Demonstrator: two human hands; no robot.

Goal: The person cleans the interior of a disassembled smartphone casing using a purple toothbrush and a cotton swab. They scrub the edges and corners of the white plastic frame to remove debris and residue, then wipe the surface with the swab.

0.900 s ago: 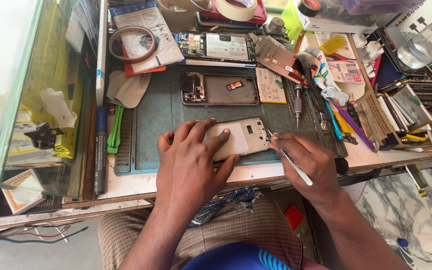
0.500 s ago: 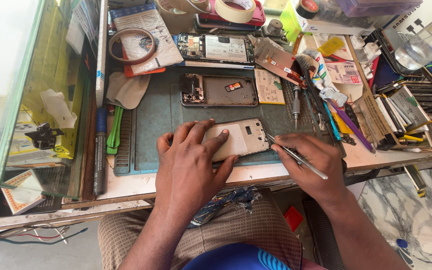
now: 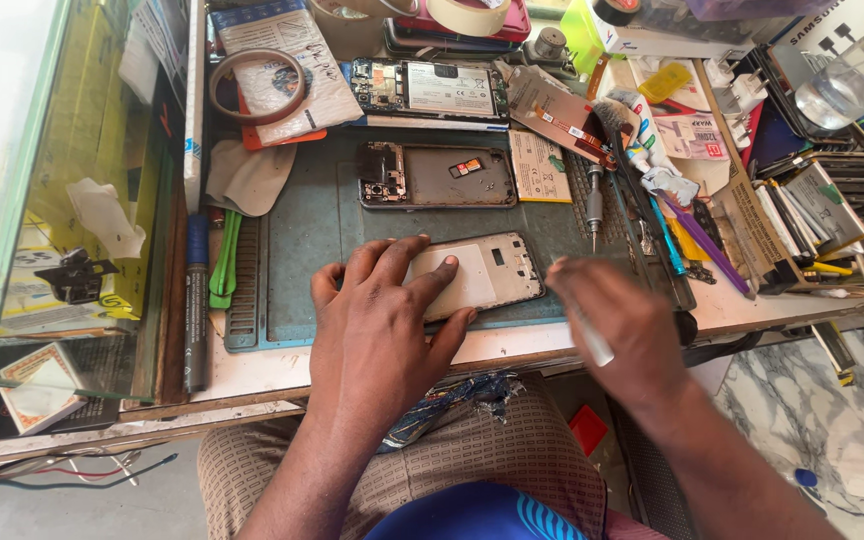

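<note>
— Where do we have the phone frame (image 3: 477, 275)?
— Flat on the grey mat (image 3: 302, 240), near the surface's front edge, under our left hand (image 3: 377, 325), fingers spread.
— And our right hand (image 3: 622, 325)?
— Blurred, closed around a thin white tool (image 3: 592, 340) just beside the frame.

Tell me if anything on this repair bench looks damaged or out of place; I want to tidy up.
Nothing looks spilled or broken by accident. The left hand presses on a pale opened phone frame lying slightly askew on the grey-green work mat. Another stripped dark phone body lies above it. The right hand is blurred.
</note>
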